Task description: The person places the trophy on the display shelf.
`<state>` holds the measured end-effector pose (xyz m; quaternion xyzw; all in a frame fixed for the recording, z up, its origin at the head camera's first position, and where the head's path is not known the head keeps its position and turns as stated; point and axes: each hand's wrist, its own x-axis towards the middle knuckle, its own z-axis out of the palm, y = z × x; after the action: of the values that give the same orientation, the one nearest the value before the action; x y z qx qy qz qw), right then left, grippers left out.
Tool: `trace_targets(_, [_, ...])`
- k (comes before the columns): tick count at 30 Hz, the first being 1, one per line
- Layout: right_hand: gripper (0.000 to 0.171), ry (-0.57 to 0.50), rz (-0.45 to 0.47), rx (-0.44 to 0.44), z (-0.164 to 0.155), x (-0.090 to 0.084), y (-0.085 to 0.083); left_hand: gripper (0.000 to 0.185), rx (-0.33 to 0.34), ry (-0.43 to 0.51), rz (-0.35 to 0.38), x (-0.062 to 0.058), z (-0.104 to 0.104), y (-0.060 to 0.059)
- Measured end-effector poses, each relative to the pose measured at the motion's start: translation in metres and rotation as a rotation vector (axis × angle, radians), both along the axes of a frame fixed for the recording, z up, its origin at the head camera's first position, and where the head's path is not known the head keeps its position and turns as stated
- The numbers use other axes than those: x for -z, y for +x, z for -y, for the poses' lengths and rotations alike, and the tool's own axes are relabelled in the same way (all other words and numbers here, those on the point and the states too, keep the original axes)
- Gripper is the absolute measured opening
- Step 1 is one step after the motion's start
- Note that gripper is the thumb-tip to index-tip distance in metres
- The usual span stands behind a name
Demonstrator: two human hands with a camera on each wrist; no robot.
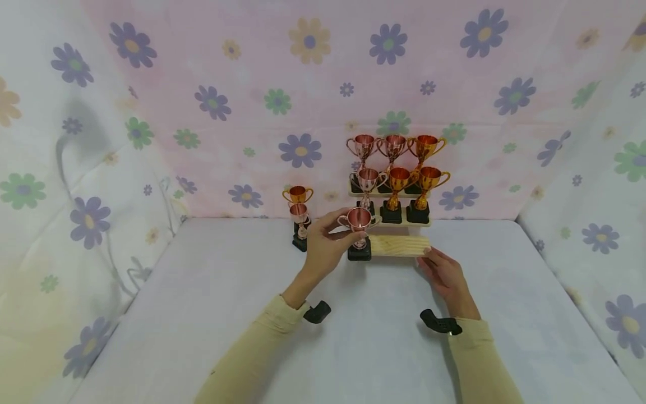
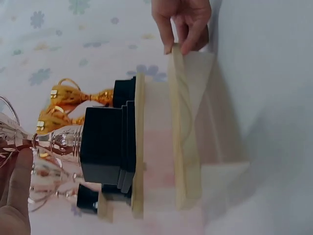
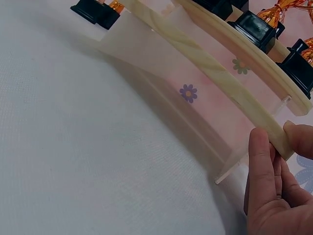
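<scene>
My left hand [image 1: 325,244] pinches a rose-gold trophy cup [image 1: 359,219] by its stem, upright. Its black base [image 2: 105,144] is at the left end of the lowest wooden board [image 1: 401,245] of a tiered display stand; a gap shows between base and board in the left wrist view. At the board's right end, my right hand [image 1: 446,275] grips the edge, thumb on top and fingers [image 3: 261,161] below. On the two upper tiers stand several trophies, rose-gold ones such as the trophy [image 1: 367,180] at left and gold ones such as the trophy [image 1: 429,182] at right.
Left of the stand, a gold trophy [image 1: 299,194] and a rose-gold trophy [image 1: 300,219] stand on the white table [image 1: 227,292], one behind the other. Clear supports [image 3: 230,169] hold up the boards. A flowered cloth [image 1: 242,140] hangs behind and at both sides.
</scene>
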<state>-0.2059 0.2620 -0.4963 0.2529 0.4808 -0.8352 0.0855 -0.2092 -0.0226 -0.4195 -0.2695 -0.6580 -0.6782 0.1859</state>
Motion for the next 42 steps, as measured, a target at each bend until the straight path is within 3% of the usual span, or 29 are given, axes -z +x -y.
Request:
trace_targets(7, [0.066,0.005,-0.027,-0.002,-0.001,0.002,0.001,0.05,0.011,0.038,-0.037,0.002,-0.036,-0.014])
trace_targets(14, [0.066,0.028,-0.029,-0.001,-0.001,0.004,0.003,0.048,-0.018,0.011,-0.012,0.009,-0.061,-0.026])
trace_targets(20, [0.064,0.044,-0.034,0.002,-0.001,0.005,0.003,0.045,0.002,0.026,0.029,0.016,-0.074,-0.035])
trace_targets(31, [0.063,0.044,-0.027,-0.002,-0.002,0.008,0.007,0.05,-0.001,-0.032,0.155,0.026,-0.095,-0.04])
trace_targets(35, [0.064,0.045,-0.041,-0.004,-0.002,0.008,0.006,0.051,-0.027,-0.069,0.169,0.028,-0.102,-0.043])
trace_targets(42, [0.064,0.03,-0.064,-0.017,-0.001,0.008,0.004,0.048,0.003,-0.076,0.167,0.026,-0.115,-0.046])
